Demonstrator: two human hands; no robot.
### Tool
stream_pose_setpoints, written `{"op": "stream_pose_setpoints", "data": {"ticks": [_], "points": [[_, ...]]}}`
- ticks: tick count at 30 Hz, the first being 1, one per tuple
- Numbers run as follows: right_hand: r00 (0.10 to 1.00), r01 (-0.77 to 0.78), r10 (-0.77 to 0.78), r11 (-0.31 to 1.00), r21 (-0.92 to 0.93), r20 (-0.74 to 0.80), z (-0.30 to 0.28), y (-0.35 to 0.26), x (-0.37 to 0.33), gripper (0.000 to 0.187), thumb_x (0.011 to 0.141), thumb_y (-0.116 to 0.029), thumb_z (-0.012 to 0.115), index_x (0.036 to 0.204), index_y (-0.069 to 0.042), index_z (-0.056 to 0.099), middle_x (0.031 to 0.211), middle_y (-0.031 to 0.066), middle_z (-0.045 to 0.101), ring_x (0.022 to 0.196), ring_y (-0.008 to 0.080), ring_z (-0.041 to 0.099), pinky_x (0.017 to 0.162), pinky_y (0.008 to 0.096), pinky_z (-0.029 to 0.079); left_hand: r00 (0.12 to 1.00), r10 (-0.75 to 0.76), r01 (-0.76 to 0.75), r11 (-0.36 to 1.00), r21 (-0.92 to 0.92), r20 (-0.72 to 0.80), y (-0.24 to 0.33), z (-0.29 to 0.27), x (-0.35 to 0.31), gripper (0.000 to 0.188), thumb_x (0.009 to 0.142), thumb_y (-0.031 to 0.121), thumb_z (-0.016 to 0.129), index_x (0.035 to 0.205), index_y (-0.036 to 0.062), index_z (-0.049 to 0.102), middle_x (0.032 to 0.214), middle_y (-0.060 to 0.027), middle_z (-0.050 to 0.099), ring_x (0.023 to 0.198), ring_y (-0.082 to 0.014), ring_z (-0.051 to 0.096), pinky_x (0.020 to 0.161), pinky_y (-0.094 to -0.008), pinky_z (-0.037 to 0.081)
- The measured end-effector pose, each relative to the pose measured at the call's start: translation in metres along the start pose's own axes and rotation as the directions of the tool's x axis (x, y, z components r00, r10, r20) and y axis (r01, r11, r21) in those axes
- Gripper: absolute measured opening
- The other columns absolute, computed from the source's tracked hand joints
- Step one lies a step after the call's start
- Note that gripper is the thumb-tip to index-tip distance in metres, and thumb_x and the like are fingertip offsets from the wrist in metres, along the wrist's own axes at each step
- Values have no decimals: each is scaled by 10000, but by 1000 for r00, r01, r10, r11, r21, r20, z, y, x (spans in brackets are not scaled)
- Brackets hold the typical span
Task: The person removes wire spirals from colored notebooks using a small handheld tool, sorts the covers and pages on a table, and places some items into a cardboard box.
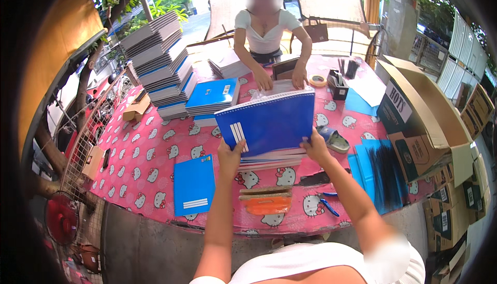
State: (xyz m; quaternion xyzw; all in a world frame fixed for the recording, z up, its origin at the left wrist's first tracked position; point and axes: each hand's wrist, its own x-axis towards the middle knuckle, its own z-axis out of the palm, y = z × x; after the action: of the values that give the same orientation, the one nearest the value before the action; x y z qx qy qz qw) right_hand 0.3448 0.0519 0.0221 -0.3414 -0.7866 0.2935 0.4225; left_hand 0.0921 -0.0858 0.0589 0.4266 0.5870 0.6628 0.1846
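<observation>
A blue spiral-bound notebook [269, 123] is tilted up between my two hands, its coil along the top edge. My left hand [231, 154] grips its lower left corner by the white label lines, thumb on the cover. At the lower right corner my right hand [315, 147] holds it the same way. Under and behind it lies a stack of notebooks [274, 161], partly hidden. A lighter blue notebook [194, 185] lies flat to the left of my left forearm. Nearer me are an orange-handled brush or scraper-like piece [265, 204] and blue-handled pliers [330, 206].
Tall stacks of notebooks [160, 69] rise at the left, beside shorter blue-covered piles [212, 95]. Across the pink table [140, 167], a person [266, 30] handles clear plastic. Right are an open cardboard box [414, 113], blue sheets with black strands [380, 175], tape [317, 80] and a sandal [336, 141].
</observation>
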Motion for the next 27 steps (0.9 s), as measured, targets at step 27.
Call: {"op": "stream_pose_setpoints", "data": {"ticks": [27], "points": [[963,217,-169,948,-232,212,-26,25,-157,95,779,-71,659,837,-17,607,871,229,637,776,401,621,684,477,483,747,282,-657,455,601,603,83,44,-128,608,873,267,627,1423,139,401,1227,-87,542,1153,-239,498,1100,-507,206]]}}
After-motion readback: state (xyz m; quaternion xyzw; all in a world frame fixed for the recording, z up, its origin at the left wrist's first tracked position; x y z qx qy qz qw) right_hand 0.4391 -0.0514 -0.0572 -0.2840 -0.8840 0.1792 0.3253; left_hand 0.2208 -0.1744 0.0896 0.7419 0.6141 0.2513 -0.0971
